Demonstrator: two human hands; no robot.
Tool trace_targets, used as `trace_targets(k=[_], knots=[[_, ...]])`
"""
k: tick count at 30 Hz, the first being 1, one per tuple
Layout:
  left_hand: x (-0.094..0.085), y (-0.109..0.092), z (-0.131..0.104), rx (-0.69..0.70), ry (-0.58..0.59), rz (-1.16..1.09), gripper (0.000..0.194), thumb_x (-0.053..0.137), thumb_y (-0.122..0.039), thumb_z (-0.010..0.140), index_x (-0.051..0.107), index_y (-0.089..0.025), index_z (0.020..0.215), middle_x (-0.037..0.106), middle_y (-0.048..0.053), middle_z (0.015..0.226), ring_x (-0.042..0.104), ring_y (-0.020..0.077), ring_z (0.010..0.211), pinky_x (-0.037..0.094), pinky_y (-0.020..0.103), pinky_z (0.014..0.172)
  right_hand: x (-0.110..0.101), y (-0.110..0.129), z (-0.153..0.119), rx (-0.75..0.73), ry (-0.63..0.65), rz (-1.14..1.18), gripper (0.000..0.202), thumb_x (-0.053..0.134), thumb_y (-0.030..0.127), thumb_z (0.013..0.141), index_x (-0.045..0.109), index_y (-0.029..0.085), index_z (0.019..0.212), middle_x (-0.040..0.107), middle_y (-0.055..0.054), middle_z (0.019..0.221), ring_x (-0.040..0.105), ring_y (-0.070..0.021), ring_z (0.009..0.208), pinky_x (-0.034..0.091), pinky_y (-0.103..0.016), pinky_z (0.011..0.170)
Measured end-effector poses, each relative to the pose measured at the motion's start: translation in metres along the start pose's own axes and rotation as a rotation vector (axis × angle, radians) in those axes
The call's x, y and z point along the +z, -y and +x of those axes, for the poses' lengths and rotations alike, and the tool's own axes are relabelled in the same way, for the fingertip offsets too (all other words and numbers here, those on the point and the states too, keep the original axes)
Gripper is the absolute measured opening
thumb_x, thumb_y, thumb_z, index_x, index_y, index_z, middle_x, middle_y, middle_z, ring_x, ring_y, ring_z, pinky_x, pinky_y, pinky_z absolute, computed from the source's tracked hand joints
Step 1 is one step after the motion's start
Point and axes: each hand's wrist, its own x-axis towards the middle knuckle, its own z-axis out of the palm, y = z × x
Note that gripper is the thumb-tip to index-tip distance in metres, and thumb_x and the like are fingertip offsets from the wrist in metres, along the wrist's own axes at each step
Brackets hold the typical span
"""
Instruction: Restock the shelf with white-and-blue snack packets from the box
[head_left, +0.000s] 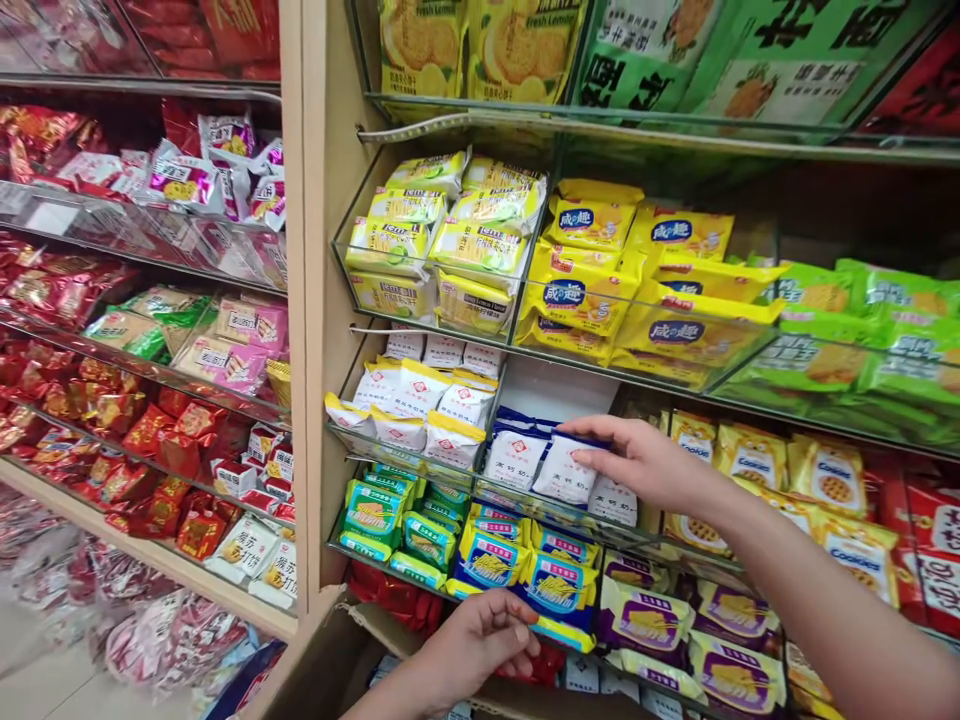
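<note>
My right hand (pixel 645 465) reaches into a clear shelf bin (pixel 525 498) and grips a white and blue snack packet (pixel 564 470) by its top edge. More packets of the same kind (pixel 514 458) stand beside it in that bin. My left hand (pixel 480 640) is lower down, fingers curled, in front of the blue and yellow packets (pixel 559 590) and over an open cardboard box (pixel 360 640). I cannot tell whether the left hand holds anything.
Tilted clear shelves carry yellow packets (pixel 592 290), green packets (pixel 862 330), white and yellow packets (pixel 412 400), purple packets (pixel 720 640). A wooden upright (pixel 304 300) divides this rack from the left rack with red sweets (pixel 112 420).
</note>
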Motion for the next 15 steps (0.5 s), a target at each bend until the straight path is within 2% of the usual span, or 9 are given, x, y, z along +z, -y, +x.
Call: trace_targets(k=[7,15], knots=[[0.001,-0.002,0.000,-0.008,0.000,-0.005,0.031,0.065,-0.038,0.068,0.054,-0.014,0.083,0.062,0.000,0.070,0.056,0.0067,0.057,0.041,0.021,0.058,0.010,0.002,-0.001,-0.035,0.031,-0.219,0.037,0.038,0.027,0.083,0.052,0.018,0.116,0.057,-0.006,0.117,0.053,-0.0214,0.105,0.042,-0.037,0.090],[0.002,-0.003,-0.001,-0.006,-0.003,0.021,0.031,0.065,-0.038,0.068,0.054,-0.013,0.084,0.062,0.001,0.071,0.057,0.0072,0.058,0.039,0.021,0.057,0.014,0.006,-0.001,-0.045,-0.049,-0.302,0.034,0.036,0.027,0.085,0.057,0.016,0.110,0.062,-0.007,0.109,0.057,-0.0222,0.099,0.046,-0.037,0.085]])
